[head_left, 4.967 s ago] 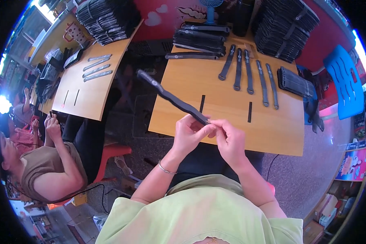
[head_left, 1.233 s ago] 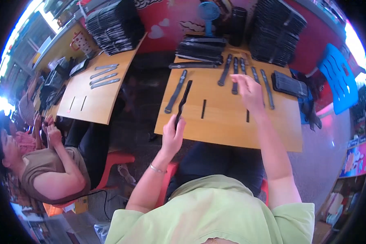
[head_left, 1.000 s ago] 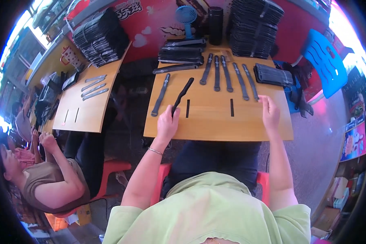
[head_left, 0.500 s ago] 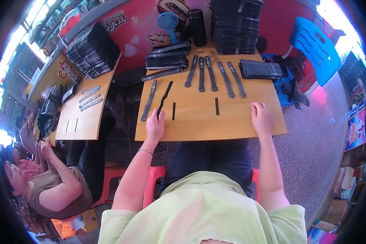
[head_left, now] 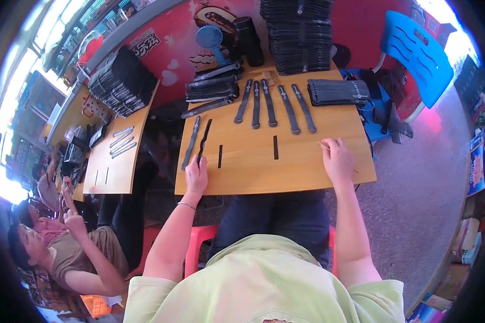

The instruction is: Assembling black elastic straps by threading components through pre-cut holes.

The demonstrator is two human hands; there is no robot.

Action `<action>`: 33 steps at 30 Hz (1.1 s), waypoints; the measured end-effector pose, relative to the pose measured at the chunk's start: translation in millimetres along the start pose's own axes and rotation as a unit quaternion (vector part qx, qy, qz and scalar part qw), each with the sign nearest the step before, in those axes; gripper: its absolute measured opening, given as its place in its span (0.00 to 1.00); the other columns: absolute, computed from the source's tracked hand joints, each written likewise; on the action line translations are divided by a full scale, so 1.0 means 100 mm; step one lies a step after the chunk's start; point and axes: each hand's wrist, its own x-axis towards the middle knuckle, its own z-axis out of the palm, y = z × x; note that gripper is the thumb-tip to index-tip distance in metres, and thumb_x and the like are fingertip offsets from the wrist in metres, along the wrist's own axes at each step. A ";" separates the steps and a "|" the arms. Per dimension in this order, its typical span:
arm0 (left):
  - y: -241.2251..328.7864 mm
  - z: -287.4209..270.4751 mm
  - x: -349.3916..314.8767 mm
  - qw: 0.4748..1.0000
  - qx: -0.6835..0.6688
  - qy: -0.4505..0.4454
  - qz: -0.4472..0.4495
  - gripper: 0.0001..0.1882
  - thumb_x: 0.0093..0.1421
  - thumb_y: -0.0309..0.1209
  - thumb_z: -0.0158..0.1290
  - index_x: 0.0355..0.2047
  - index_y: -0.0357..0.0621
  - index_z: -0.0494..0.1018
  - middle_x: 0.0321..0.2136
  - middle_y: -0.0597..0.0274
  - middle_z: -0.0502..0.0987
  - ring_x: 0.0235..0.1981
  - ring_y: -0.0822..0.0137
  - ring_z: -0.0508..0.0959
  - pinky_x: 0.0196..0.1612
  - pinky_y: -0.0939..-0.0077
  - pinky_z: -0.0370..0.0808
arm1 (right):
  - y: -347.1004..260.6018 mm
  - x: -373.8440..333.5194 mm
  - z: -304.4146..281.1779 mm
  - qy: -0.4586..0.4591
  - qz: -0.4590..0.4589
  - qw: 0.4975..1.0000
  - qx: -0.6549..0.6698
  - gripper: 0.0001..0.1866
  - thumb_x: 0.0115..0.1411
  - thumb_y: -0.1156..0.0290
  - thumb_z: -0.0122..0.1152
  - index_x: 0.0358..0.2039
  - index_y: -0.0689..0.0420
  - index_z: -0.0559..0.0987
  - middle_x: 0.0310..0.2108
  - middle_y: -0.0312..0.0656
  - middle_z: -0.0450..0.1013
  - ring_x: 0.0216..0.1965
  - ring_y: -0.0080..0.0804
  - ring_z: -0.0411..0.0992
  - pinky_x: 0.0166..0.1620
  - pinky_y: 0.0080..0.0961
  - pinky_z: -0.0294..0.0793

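Note:
My left hand (head_left: pixel 196 176) is at the left front of the wooden table (head_left: pixel 253 180), its fingers closed on the lower end of a thin, wavy black strip (head_left: pixel 205 134). Just left of that strip lies a dark grey strap (head_left: pixel 192 143) with a rounded end. At the right front, my right hand (head_left: pixel 338 163) pinches a thin pale stick (head_left: pixel 323 144); most of it is hidden by the hand. Two short black bars (head_left: pixel 220 156) on the tabletop lie between my hands. Beyond them several dark straps (head_left: pixel 256 105) are spread in a loose row.
A tall stack of black straps (head_left: pixel 297 37), a smaller pile (head_left: pixel 213 83) and a bundle (head_left: pixel 337 92) line the far side. A blue fan (head_left: pixel 209 37) and black bottle (head_left: pixel 248 40) stand behind. A blue chair (head_left: pixel 417 56) is at right; a co-worker (head_left: pixel 86 253) sits left.
The whole view has shifted slightly, with the table lower and further left. Both my hands keep their grips. The co-worker's hands have moved apart.

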 end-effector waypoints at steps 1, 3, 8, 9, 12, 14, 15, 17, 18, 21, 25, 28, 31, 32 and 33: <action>0.01 0.01 0.00 1.000 -0.003 0.001 -0.002 0.18 0.64 0.37 0.46 0.36 0.28 0.70 0.23 0.40 0.74 0.28 0.42 0.75 0.30 0.55 0.68 | 0.00 0.00 -0.01 -0.004 0.005 1.000 0.003 0.05 0.57 0.64 0.58 0.34 0.47 0.76 0.33 0.37 0.71 0.32 0.42 0.74 0.32 0.37 0.73; 0.03 0.03 0.03 1.000 -0.004 0.001 -0.003 0.18 0.64 0.37 0.45 0.35 0.29 0.70 0.23 0.41 0.75 0.28 0.41 0.74 0.30 0.55 0.68 | 0.00 0.01 -0.04 -0.007 0.013 1.000 0.007 0.05 0.57 0.64 0.58 0.34 0.47 0.76 0.33 0.37 0.71 0.32 0.41 0.74 0.32 0.37 0.73; 0.07 0.01 0.02 1.000 0.024 -0.005 -0.006 0.17 0.64 0.37 0.44 0.31 0.31 0.68 0.23 0.42 0.74 0.28 0.41 0.74 0.30 0.54 0.67 | -0.02 0.01 -0.06 0.001 0.010 0.999 0.033 0.06 0.57 0.62 0.59 0.32 0.48 0.77 0.32 0.37 0.72 0.31 0.40 0.74 0.32 0.36 0.73; 0.07 0.02 0.02 1.000 0.024 -0.006 -0.005 0.17 0.64 0.37 0.44 0.31 0.31 0.68 0.23 0.42 0.74 0.28 0.41 0.74 0.30 0.54 0.67 | -0.01 0.01 -0.06 0.002 0.012 0.999 0.033 0.06 0.57 0.62 0.59 0.32 0.48 0.77 0.32 0.37 0.72 0.31 0.40 0.74 0.32 0.36 0.73; 0.03 0.03 0.03 1.000 0.028 -0.001 0.014 0.16 0.65 0.36 0.44 0.29 0.33 0.67 0.22 0.42 0.73 0.28 0.41 0.73 0.29 0.54 0.66 | 0.02 0.01 -0.02 0.003 0.004 0.999 0.043 0.06 0.57 0.63 0.59 0.32 0.48 0.77 0.32 0.37 0.72 0.31 0.39 0.74 0.31 0.35 0.73; 0.03 0.03 0.04 1.000 0.020 -0.008 0.011 0.16 0.65 0.37 0.44 0.29 0.33 0.68 0.22 0.42 0.72 0.27 0.41 0.72 0.29 0.54 0.65 | 0.04 0.01 -0.01 0.002 0.004 0.999 0.042 0.06 0.57 0.63 0.59 0.32 0.49 0.77 0.32 0.37 0.72 0.31 0.39 0.74 0.32 0.35 0.73; 0.02 0.04 0.05 1.000 0.019 -0.008 0.010 0.16 0.65 0.37 0.44 0.29 0.33 0.68 0.22 0.42 0.72 0.27 0.41 0.72 0.29 0.54 0.65 | 0.04 0.01 -0.02 0.002 0.003 0.999 0.041 0.06 0.57 0.63 0.59 0.32 0.49 0.77 0.32 0.37 0.72 0.31 0.39 0.74 0.32 0.35 0.73; 0.10 0.02 0.06 1.000 0.003 -0.015 0.005 0.16 0.65 0.37 0.44 0.29 0.34 0.68 0.22 0.42 0.72 0.27 0.41 0.72 0.29 0.54 0.65 | 0.04 0.00 0.00 0.011 0.009 0.999 0.045 0.05 0.57 0.64 0.59 0.32 0.49 0.77 0.32 0.37 0.72 0.31 0.40 0.74 0.32 0.35 0.72; 0.08 0.03 0.04 1.000 0.002 -0.015 0.004 0.16 0.65 0.37 0.44 0.29 0.34 0.68 0.22 0.42 0.72 0.27 0.41 0.72 0.29 0.54 0.65 | 0.04 -0.01 0.00 0.010 0.009 0.999 0.044 0.05 0.57 0.64 0.59 0.32 0.49 0.77 0.32 0.37 0.72 0.31 0.40 0.74 0.32 0.35 0.72; -0.01 0.05 0.04 1.000 0.002 0.007 0.022 0.16 0.65 0.37 0.44 0.29 0.34 0.67 0.22 0.42 0.72 0.27 0.41 0.72 0.30 0.54 0.66 | 0.00 0.00 -0.02 0.012 0.008 0.998 0.059 0.05 0.57 0.65 0.59 0.32 0.50 0.77 0.31 0.37 0.73 0.32 0.40 0.74 0.32 0.35 0.72; -0.04 0.04 0.01 1.000 -0.010 0.010 0.011 0.16 0.64 0.37 0.44 0.28 0.34 0.67 0.20 0.42 0.71 0.27 0.41 0.72 0.29 0.54 0.65 | -0.02 0.00 -0.01 0.007 0.004 0.998 0.055 0.05 0.56 0.66 0.59 0.31 0.51 0.77 0.31 0.38 0.73 0.31 0.41 0.74 0.32 0.35 0.73; 0.02 0.02 0.02 1.000 -0.017 0.001 0.003 0.16 0.64 0.37 0.45 0.28 0.34 0.67 0.20 0.43 0.72 0.26 0.42 0.72 0.29 0.55 0.65 | 0.00 -0.01 -0.01 0.014 0.002 0.998 0.068 0.05 0.57 0.67 0.59 0.32 0.52 0.77 0.31 0.39 0.73 0.31 0.42 0.74 0.32 0.35 0.73; 0.06 -0.01 0.03 0.999 -0.039 -0.006 -0.004 0.16 0.64 0.37 0.45 0.28 0.34 0.67 0.21 0.44 0.72 0.26 0.44 0.73 0.28 0.57 0.66 | -0.02 -0.02 0.00 0.013 0.006 0.997 0.070 0.05 0.57 0.68 0.58 0.32 0.52 0.77 0.31 0.40 0.74 0.32 0.42 0.74 0.32 0.35 0.72; 0.08 -0.03 0.03 0.998 -0.058 -0.008 -0.010 0.16 0.65 0.37 0.44 0.28 0.34 0.67 0.21 0.44 0.73 0.25 0.44 0.74 0.28 0.58 0.66 | -0.03 -0.02 0.00 0.011 0.005 0.998 0.069 0.05 0.57 0.68 0.58 0.33 0.52 0.78 0.31 0.40 0.74 0.32 0.42 0.74 0.32 0.35 0.72; 0.07 -0.04 0.03 0.998 -0.059 -0.010 -0.015 0.16 0.65 0.37 0.44 0.28 0.34 0.67 0.21 0.44 0.73 0.25 0.44 0.74 0.28 0.58 0.66 | -0.04 -0.02 0.01 0.006 0.005 0.998 0.066 0.05 0.57 0.68 0.58 0.33 0.52 0.78 0.31 0.40 0.74 0.32 0.42 0.74 0.32 0.35 0.72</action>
